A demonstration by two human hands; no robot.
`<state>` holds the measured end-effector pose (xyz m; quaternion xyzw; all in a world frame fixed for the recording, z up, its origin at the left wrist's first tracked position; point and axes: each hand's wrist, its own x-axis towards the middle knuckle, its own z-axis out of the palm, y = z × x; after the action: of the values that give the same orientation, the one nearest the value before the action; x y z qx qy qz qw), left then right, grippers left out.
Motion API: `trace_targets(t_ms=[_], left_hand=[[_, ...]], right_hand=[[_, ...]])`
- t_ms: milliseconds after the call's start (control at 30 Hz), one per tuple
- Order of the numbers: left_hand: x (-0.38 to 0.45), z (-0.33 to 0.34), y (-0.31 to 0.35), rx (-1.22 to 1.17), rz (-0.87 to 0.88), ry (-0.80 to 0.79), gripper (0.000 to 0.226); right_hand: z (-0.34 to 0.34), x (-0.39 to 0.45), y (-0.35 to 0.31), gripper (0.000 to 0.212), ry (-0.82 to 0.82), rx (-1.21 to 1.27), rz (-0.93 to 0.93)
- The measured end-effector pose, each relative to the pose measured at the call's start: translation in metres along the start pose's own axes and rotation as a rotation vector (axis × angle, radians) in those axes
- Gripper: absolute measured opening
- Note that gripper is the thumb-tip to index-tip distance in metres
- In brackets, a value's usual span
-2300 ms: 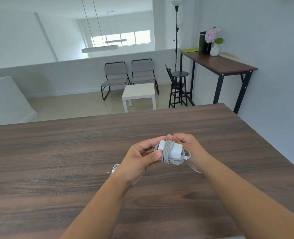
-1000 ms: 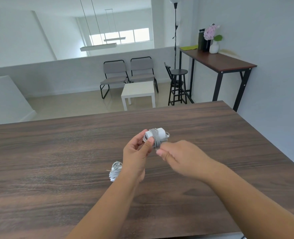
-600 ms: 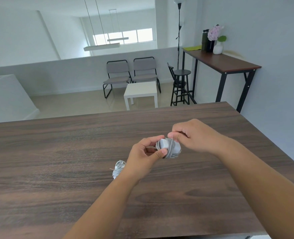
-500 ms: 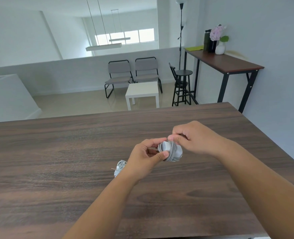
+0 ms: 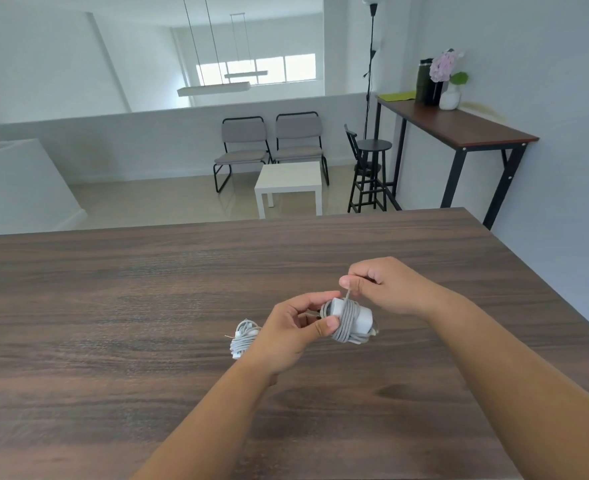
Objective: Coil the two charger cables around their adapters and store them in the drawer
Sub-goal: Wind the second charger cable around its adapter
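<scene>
The left hand (image 5: pixel 296 332) has its grip on the white adapter (image 5: pixel 357 317), thumb and fingers curled round its left end, holding it just above the dark wooden surface (image 5: pixel 113 323). Grey cable (image 5: pixel 346 323) rings the adapter in tight, neat loops. The right hand (image 5: pixel 386 284) pinches the cable's loose end, drawn straight up from the coil. The second wound charger (image 5: pixel 243 341) lies on the surface, left of the left hand.
</scene>
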<state>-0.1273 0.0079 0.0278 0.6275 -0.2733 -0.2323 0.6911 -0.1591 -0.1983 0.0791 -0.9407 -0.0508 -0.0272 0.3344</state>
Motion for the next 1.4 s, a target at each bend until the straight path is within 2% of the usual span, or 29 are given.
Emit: trace_targets(t_ms=[133, 200, 267, 300, 533, 600, 667, 700, 767, 933, 1033, 1133, 1200, 1333, 1400], left_hand=[[0.001, -0.001, 0.0, -0.188, -0.007, -0.054, 0.057], [0.002, -0.001, 0.002, -0.257, -0.011, -0.087, 0.061], [0.003, -0.001, 0.006, -0.282, -0.014, -0.092, 0.059], [0.004, -0.001, 0.006, -0.285, -0.014, -0.087, 0.06], [0.006, 0.003, 0.007, -0.238, -0.036, -0.133, 0.061], [0.009, 0.005, 0.01, -0.273, -0.027, -0.099, 0.059], [0.011, 0.006, 0.012, -0.356, -0.022, -0.047, 0.054], [0.013, 0.008, 0.013, -0.408, -0.022, -0.015, 0.047], [0.016, 0.013, 0.014, -0.499, -0.019, 0.063, 0.038], [0.026, 0.015, 0.015, -0.627, 0.015, 0.294, 0.046], [0.028, 0.016, 0.011, -0.642, -0.006, 0.397, 0.035], [0.028, 0.02, 0.008, -0.658, -0.015, 0.442, 0.026], [0.027, 0.022, 0.009, -0.672, -0.018, 0.442, 0.025], [0.027, 0.022, 0.011, -0.67, 0.004, 0.419, 0.033], [0.026, 0.019, 0.012, -0.603, 0.003, 0.375, 0.033]], right_hand=[[0.016, -0.001, 0.007, 0.044, -0.016, 0.47, 0.045], [0.024, -0.003, 0.01, 0.065, 0.007, 0.606, 0.064], [0.032, -0.005, 0.015, 0.091, 0.031, 0.67, 0.067], [0.035, -0.006, 0.016, 0.097, 0.044, 0.685, 0.063], [0.044, -0.011, 0.021, 0.1, 0.15, 0.752, 0.057], [0.044, -0.013, 0.019, 0.085, 0.172, 0.766, 0.064], [0.047, -0.015, 0.019, 0.031, 0.209, 0.764, 0.066], [0.05, -0.017, 0.019, 0.023, 0.21, 0.769, 0.086], [0.06, -0.02, 0.02, 0.042, 0.227, 0.732, 0.144], [0.073, -0.027, 0.014, 0.02, 0.37, 0.287, 0.04], [0.07, -0.03, 0.007, 0.024, 0.556, -0.078, -0.107], [0.065, -0.029, 0.005, 0.02, 0.656, -0.316, -0.243], [0.064, -0.028, 0.005, 0.016, 0.674, -0.332, -0.309], [0.062, -0.029, 0.001, 0.02, 0.668, -0.068, -0.256], [0.06, -0.03, -0.001, 0.019, 0.627, -0.027, -0.256]])
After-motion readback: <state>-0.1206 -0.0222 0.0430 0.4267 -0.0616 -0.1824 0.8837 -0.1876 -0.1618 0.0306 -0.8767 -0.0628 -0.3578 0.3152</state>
